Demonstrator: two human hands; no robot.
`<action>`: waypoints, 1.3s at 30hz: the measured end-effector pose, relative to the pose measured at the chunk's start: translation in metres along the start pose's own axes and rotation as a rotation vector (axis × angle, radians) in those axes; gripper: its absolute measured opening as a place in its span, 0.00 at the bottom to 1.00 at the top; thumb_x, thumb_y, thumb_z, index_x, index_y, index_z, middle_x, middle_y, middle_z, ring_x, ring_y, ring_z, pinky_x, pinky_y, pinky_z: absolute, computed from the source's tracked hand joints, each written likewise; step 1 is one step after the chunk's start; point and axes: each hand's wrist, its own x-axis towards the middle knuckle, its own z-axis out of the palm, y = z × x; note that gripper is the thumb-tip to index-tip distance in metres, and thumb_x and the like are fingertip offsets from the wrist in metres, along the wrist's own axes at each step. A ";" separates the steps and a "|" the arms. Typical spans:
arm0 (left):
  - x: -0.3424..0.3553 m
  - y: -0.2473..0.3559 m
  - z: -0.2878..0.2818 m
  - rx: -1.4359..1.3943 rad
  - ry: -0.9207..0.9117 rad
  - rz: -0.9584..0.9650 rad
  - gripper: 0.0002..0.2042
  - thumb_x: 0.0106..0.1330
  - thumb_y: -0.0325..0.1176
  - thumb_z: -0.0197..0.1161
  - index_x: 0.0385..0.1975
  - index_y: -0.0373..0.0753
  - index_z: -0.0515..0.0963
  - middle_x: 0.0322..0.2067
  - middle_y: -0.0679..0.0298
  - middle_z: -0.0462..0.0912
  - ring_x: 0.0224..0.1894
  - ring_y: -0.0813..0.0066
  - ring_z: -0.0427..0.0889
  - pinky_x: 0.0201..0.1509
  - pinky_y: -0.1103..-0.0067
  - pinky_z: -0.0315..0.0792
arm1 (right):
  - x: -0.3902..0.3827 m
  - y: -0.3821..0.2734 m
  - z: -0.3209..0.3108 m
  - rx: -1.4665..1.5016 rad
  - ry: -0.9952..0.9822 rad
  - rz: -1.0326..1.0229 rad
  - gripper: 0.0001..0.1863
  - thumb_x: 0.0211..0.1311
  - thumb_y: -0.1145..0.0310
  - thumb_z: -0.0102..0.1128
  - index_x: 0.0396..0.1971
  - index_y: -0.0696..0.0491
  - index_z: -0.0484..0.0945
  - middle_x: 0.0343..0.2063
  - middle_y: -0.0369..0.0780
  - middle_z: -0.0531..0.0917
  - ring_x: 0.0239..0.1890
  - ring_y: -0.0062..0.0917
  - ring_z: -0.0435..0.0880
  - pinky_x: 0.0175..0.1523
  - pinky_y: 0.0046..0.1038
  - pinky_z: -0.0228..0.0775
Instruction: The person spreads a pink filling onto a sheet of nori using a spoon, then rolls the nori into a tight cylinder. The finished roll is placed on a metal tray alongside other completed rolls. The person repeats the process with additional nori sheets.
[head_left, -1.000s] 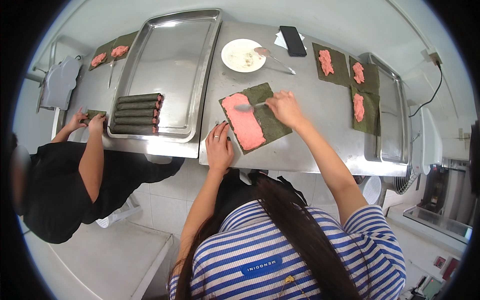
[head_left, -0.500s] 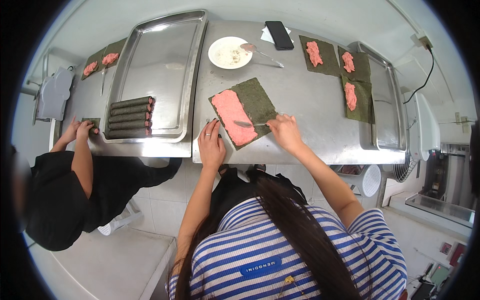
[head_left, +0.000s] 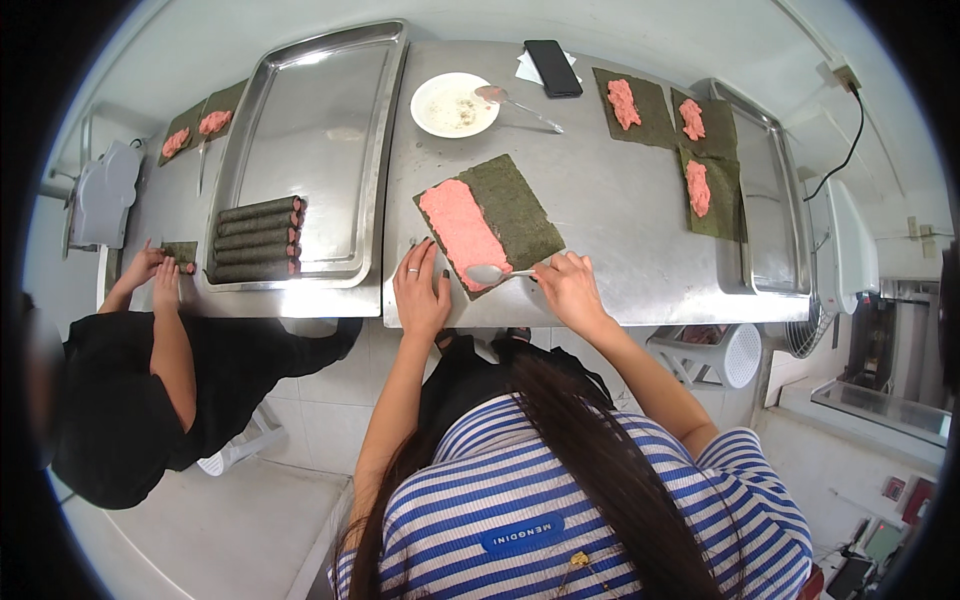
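On the desk (head_left: 620, 230), nearer the person than the white bowl (head_left: 428, 112), I see a dark green sheet (head_left: 515, 205) partly covered in pink paste (head_left: 455, 215). The right hand (head_left: 570, 290) has its fingers pinching a spoon (head_left: 486, 273) over the paste; the left hand (head_left: 424, 298), fingers slightly spread, lies beside the sheet. Right of the bowl lie 3 more sheets (head_left: 655, 112); left, a metal tray (head_left: 300, 140) holds 5 rolls (head_left: 255, 240).

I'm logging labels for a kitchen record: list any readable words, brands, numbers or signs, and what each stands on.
Blue oblong patch on the striped shirt: one word in pale capitals, upside down here; I won't copy it out.
Small reddish square at far right: any markings too small to read.
Phone: no lettering discernible.
Seaweed sheet nearest the person: none seen.
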 end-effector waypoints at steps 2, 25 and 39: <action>0.000 0.001 0.000 0.001 -0.005 0.005 0.27 0.54 0.33 0.60 0.58 0.40 0.69 0.60 0.65 0.68 0.64 0.61 0.63 0.67 0.66 0.56 | -0.003 0.001 0.003 -0.064 -0.003 -0.061 0.08 0.56 0.67 0.60 0.32 0.53 0.83 0.25 0.37 0.76 0.35 0.29 0.73 0.42 0.33 0.59; 0.002 0.002 0.002 0.032 0.037 0.034 0.30 0.49 0.37 0.66 0.57 0.41 0.70 0.59 0.64 0.69 0.62 0.61 0.65 0.66 0.65 0.57 | 0.012 0.023 -0.038 -0.190 -0.114 -0.193 0.10 0.54 0.71 0.54 0.34 0.53 0.82 0.29 0.36 0.76 0.41 0.27 0.74 0.46 0.30 0.61; 0.001 0.001 0.002 0.014 0.037 0.030 0.30 0.50 0.37 0.66 0.57 0.41 0.70 0.59 0.64 0.69 0.63 0.61 0.64 0.66 0.65 0.57 | 0.026 0.033 -0.045 -0.121 -0.070 -0.116 0.08 0.55 0.69 0.59 0.32 0.53 0.83 0.25 0.36 0.76 0.36 0.28 0.73 0.44 0.32 0.60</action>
